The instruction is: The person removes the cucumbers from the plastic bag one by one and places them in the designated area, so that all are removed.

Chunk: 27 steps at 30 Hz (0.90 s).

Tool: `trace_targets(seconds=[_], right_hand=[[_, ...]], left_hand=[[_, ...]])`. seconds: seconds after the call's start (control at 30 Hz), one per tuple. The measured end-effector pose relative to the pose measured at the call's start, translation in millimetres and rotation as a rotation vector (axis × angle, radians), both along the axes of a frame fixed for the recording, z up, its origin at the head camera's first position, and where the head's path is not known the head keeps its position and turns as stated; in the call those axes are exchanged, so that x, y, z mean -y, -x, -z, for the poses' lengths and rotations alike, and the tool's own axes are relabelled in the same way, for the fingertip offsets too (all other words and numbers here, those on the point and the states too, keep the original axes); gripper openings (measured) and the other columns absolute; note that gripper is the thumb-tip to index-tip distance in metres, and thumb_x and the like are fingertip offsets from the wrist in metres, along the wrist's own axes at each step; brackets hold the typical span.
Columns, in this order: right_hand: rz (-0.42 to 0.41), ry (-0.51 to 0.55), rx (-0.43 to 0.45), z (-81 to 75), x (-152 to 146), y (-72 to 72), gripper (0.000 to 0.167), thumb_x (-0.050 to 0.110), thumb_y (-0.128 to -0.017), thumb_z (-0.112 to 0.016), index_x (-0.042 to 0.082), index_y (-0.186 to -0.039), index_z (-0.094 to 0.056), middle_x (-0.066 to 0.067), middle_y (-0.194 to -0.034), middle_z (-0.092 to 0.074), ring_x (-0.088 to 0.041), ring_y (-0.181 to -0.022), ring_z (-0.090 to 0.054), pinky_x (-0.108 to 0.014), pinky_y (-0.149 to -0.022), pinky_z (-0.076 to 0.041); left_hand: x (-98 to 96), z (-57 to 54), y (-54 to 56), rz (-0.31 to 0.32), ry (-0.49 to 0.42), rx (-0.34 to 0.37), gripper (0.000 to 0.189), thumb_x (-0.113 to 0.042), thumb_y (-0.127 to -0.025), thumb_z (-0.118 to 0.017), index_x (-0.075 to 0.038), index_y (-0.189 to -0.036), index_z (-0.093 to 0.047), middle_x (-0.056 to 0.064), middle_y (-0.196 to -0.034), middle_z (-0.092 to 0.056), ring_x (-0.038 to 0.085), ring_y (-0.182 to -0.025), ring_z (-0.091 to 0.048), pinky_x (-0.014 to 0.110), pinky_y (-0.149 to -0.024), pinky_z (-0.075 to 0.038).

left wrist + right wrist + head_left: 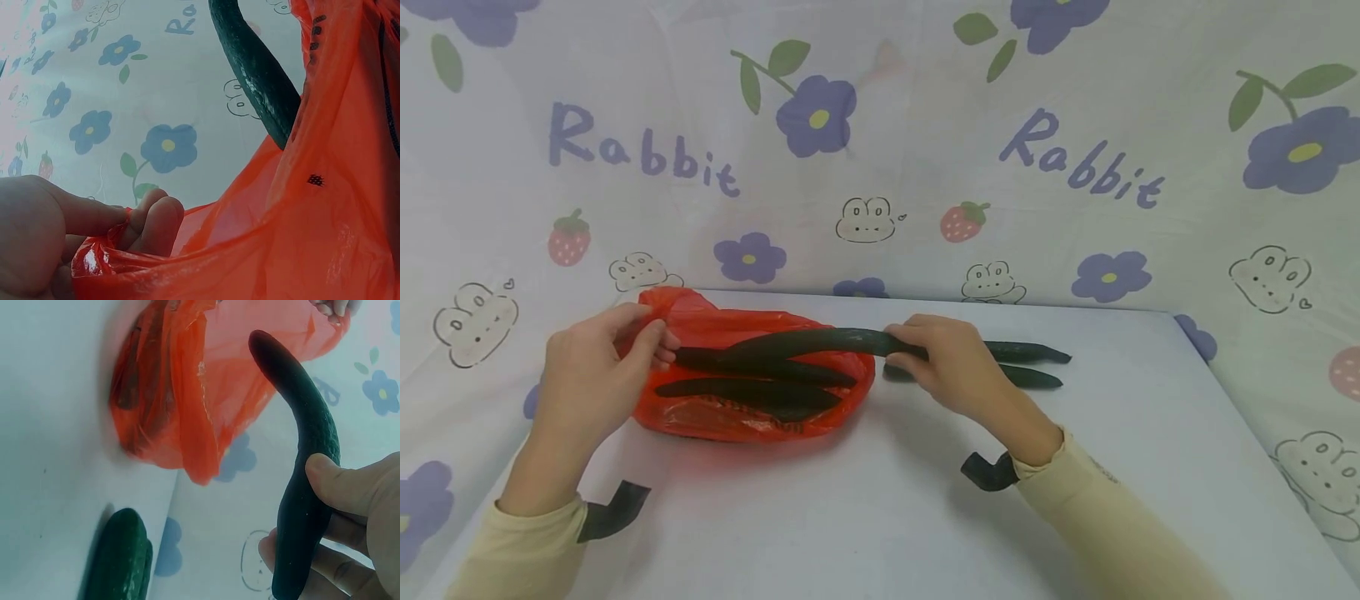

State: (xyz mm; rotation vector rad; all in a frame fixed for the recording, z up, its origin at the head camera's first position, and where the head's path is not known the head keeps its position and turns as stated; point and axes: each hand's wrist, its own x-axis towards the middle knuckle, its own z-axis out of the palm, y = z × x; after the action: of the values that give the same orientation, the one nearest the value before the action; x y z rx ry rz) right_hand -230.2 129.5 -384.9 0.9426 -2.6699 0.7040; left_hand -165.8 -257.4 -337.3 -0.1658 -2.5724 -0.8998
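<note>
A red plastic bag (730, 425) lies on the table at centre left, with dark green cucumbers (752, 392) inside its open mouth. My left hand (591, 367) pinches the bag's rim; the left wrist view shows the thin red film (100, 259) between thumb and fingers. My right hand (951, 358) grips one curved cucumber (303, 431) near one end, fingers and thumb around it. Its far end reaches over the bag's mouth in the head view. Behind my right hand, two more cucumbers (1033, 377) lie side by side on the table, partly hidden.
The white table (865, 517) ends at a back edge against a hanging cloth (895, 150) printed with flowers, rabbits and strawberries. Dark curved pieces (617, 510) stick out at both sleeve cuffs.
</note>
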Motion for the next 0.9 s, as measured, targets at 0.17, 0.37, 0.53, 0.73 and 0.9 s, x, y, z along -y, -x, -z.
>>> trace_targets(seconds=[0.17, 0.37, 0.53, 0.73, 0.9], right_hand=[[0.008, 0.013, 0.003, 0.0, -8.6, -2.3, 0.035, 0.015, -0.096, -0.086, 0.006, -0.129, -0.079, 0.0, -0.104, -0.075, -0.017, -0.086, -0.064, -0.032, -0.077, -0.056], [-0.005, 0.046, -0.029, -0.7, -20.2, -7.4, 0.036, 0.013, -0.095, -0.087, 0.004, -0.129, -0.078, -0.003, -0.106, -0.076, -0.018, -0.085, -0.064, -0.034, -0.076, -0.057], [-0.006, 0.071, -0.058, -2.0, -29.7, -9.7, 0.039, 0.014, -0.095, -0.087, 0.003, -0.131, -0.077, -0.006, -0.112, -0.077, -0.021, -0.094, -0.07, -0.038, -0.083, -0.06], [0.002, 0.088, -0.078, -3.3, -41.5, -11.1, 0.039, 0.013, -0.095, -0.086, 0.002, -0.132, -0.077, -0.008, -0.115, -0.078, -0.024, -0.1, -0.073, -0.043, -0.087, -0.061], [0.022, 0.082, -0.086, -5.7, -49.9, -12.0, 0.039, 0.011, -0.094, -0.087, 0.002, -0.131, -0.077, -0.009, -0.114, -0.078, -0.026, -0.099, -0.073, -0.044, -0.085, -0.061]], left_hand=[[-0.8, -1.3, -0.9, 0.0, 0.007, 0.002, 0.024, -0.012, -0.109, -0.063, 0.003, -0.124, -0.074, 0.008, -0.09, -0.077, 0.027, -0.079, -0.076, 0.009, -0.076, -0.044], [-1.5, -1.7, -1.6, 0.003, 0.004, -0.002, 0.024, -0.011, -0.109, -0.063, 0.003, -0.125, -0.074, 0.009, -0.09, -0.078, 0.027, -0.08, -0.076, 0.008, -0.075, -0.044], [-1.4, -2.0, -2.1, 0.001, 0.001, 0.009, 0.025, -0.012, -0.109, -0.063, 0.003, -0.126, -0.074, 0.01, -0.091, -0.078, 0.029, -0.081, -0.076, 0.005, -0.074, -0.043], [0.1, -1.5, 0.3, 0.001, 0.011, 0.022, 0.025, -0.014, -0.109, -0.064, 0.002, -0.127, -0.074, 0.009, -0.092, -0.077, 0.028, -0.082, -0.075, 0.005, -0.075, -0.043], [1.3, -0.8, 2.1, 0.003, 0.003, 0.025, 0.025, -0.013, -0.109, -0.064, 0.002, -0.127, -0.074, 0.009, -0.091, -0.077, 0.027, -0.081, -0.075, 0.006, -0.075, -0.043]])
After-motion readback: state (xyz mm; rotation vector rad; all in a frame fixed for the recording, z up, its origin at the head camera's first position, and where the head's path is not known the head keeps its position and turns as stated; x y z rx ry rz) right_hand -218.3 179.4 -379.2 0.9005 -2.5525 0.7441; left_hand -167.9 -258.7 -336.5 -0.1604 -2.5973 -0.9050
